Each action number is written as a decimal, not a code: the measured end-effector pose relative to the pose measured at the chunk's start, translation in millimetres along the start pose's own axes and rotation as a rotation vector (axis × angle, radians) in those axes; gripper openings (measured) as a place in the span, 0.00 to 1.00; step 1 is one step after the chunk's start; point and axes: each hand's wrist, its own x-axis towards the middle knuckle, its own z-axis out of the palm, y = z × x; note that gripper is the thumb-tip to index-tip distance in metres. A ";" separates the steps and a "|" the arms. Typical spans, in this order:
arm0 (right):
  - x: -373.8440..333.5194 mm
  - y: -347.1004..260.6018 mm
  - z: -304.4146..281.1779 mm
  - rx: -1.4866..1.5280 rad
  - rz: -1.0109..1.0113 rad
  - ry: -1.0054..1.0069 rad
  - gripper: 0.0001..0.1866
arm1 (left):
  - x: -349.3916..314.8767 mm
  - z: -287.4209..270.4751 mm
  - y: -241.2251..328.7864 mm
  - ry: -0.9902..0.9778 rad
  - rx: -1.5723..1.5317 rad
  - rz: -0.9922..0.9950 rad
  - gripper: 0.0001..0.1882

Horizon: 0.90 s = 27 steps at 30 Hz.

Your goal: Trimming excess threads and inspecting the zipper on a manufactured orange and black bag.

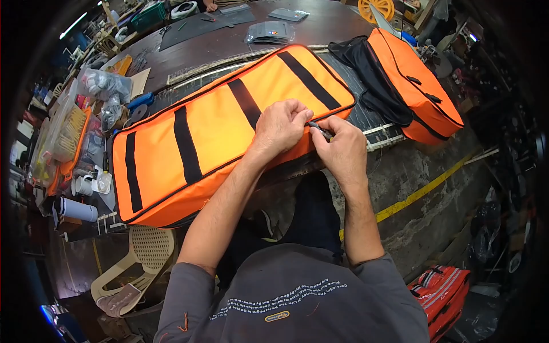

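Note:
A long orange bag (214, 148) with black edge piping and several black straps across its top lies over the near side of the table. At its near right edge my left hand (280, 127) is closed, thumb and index finger pinching the black piping. Close beside it, my right hand (344, 147) grips a small dark slender tool (321, 131) whose tip points toward the left fingertips. The tool's exact kind is not clear, since the fingers cover part of it.
Another orange bag (414, 86) with black fabric lies to the right. Flat grey packets (271, 32) lie on the dark table (223, 43). Bagged supplies (106, 86), mugs and a white tumbler (78, 210) crowd the left. A beige plastic chair (150, 251) and a red bag (443, 303) are below.

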 end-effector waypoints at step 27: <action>-44.5 89.2 2.5 0.297 0.122 0.064 0.26 | -348.0 -229.7 -102.0 1.201 -0.161 -0.142 0.21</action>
